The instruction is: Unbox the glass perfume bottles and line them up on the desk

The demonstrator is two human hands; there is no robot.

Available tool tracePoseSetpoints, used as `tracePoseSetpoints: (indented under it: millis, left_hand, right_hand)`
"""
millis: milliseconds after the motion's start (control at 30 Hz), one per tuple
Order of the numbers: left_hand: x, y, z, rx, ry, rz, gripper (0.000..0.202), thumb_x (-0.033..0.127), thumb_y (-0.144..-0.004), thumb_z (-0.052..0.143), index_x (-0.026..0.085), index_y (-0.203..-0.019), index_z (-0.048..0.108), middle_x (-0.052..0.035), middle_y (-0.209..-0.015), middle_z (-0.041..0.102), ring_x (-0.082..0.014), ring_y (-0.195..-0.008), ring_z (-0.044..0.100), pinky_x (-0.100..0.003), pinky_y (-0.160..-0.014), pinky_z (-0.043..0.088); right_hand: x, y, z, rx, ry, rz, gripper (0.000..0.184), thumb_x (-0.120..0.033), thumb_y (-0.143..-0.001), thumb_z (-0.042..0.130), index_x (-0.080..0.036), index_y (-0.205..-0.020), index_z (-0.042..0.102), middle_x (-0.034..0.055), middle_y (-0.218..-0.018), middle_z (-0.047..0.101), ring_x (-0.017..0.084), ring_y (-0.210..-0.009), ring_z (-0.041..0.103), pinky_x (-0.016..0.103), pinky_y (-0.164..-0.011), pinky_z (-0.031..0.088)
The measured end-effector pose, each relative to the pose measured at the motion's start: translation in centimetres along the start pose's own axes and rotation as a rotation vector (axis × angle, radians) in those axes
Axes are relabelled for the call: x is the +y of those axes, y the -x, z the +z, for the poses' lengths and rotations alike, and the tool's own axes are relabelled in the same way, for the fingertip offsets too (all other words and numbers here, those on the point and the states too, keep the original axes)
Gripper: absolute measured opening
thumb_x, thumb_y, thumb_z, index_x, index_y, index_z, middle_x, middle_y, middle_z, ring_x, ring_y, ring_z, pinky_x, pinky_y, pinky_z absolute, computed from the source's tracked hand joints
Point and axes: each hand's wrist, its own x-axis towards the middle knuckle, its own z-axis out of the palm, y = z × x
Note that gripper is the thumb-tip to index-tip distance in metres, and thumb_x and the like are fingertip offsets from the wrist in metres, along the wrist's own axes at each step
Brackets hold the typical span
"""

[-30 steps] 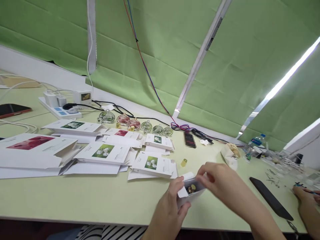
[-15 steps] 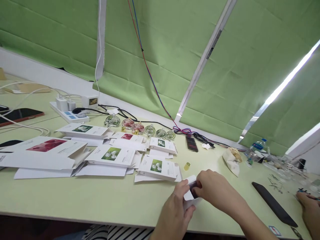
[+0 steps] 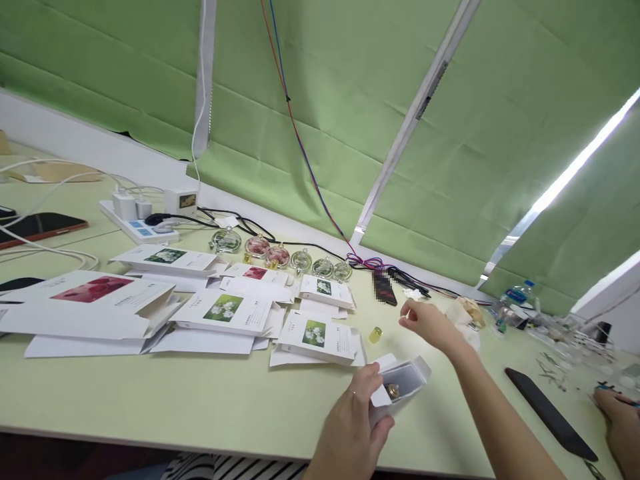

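Note:
My left hand grips an open white carton above the table's front edge, thumb below and fingers over its near side. The carton's mouth faces up, flaps spread. Inside it shows a small gold nozzle; the rest of that item is hidden. My right hand is raised beyond the carton, apart from it, with thumb and fingertips pinched together. Whatever may be between them is too small to make out. A yellow translucent cap stands on the table to the left of that hand.
Several flat white cartons with flower pictures lie to the left. Round glass perfume bottles line the back near black cables. A power strip stands far left. On the right are a dark flat bar and another person's hand.
My right hand has come out of the carton and moved up and away to the far side. The carton's mouth and the gold nozzle are now exposed; my left hand still holds the carton.

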Motion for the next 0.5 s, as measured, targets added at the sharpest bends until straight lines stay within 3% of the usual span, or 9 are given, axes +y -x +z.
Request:
tracePoseSetpoints:
  millis: [100,167,367,500]
  left_hand:
    - [-0.2,0.0,0.1,0.019,-0.012,0.036,0.059,0.007,-0.076,0.051,0.022,-0.127,0.025,-0.0174,-0.128,0.047,-0.0254,-0.117,0.050,-0.039,-0.087,0.051]
    - [-0.2,0.0,0.1,0.028,-0.009,0.044,0.059,0.007,-0.076,0.051,0.021,-0.127,0.025,-0.0175,-0.128,0.048,-0.0255,-0.116,0.051,-0.039,-0.087,0.051]
    - [-0.8,0.3,0.7,0.062,0.027,0.067,0.060,0.009,-0.077,0.054,0.021,-0.128,0.026,-0.0176,-0.128,0.048,-0.0246,-0.117,0.050,-0.035,-0.086,0.052]
    - [-0.8,0.4,1.8,0.238,0.011,0.008,0.054,0.021,-0.079,0.060,0.024,-0.126,0.033,-0.0130,-0.121,0.056,-0.0232,-0.109,0.057,-0.031,-0.082,0.054]
  right_hand:
    - [0.6,-1.3,3.2,-0.061,-0.123,-0.097,0.011,-0.023,-0.074,0.051,-0.017,-0.079,0.060,0.0018,-0.070,0.063,0.014,-0.064,0.056,0.023,-0.058,0.037]
    - [0.8,-1.7,4.3,-0.052,-0.151,-0.120,0.011,-0.021,-0.073,0.051,-0.017,-0.079,0.059,0.0013,-0.069,0.063,0.014,-0.064,0.056,0.023,-0.059,0.038]
    - [0.9,-4.6,4.5,0.043,-0.117,-0.093,0.013,-0.023,-0.076,0.049,-0.016,-0.083,0.058,0.0026,-0.073,0.063,0.014,-0.068,0.056,0.023,-0.062,0.038]
    - [-0.1,-9.7,6.0,0.042,-0.076,-0.096,0.011,-0.023,-0.078,0.053,-0.017,-0.084,0.059,0.0034,-0.079,0.064,0.014,-0.072,0.057,0.023,-0.063,0.038]
